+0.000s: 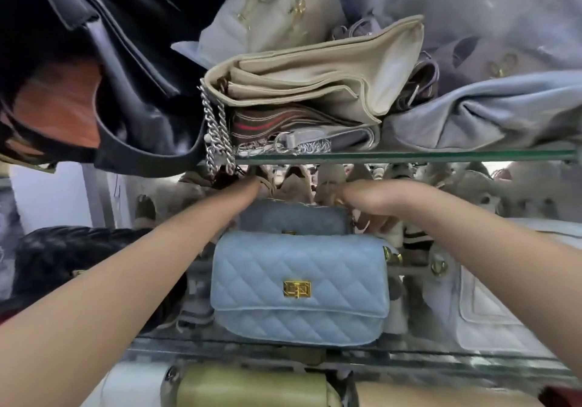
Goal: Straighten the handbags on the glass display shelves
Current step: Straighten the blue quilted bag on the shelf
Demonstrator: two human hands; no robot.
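Observation:
A light blue quilted handbag (299,287) with a gold clasp stands at the front of the middle glass shelf (283,348). Right behind it stands a second, darker blue bag (293,219). Both my arms reach over these to the back of the shelf. My left hand (252,190) is mostly hidden among beige bags behind the darker one. My right hand (356,201) curls over the right top corner of the darker blue bag, fingers down behind it. What either hand grips is blurred.
The upper glass shelf (409,156) carries a folded beige bag (315,82), a grey-blue bag (488,116) and a dangling silver chain (217,142). A black bag (110,91) hangs upper left. A black quilted bag (63,255) and a white bag (491,305) flank the blue one. An olive bag (252,387) lies below.

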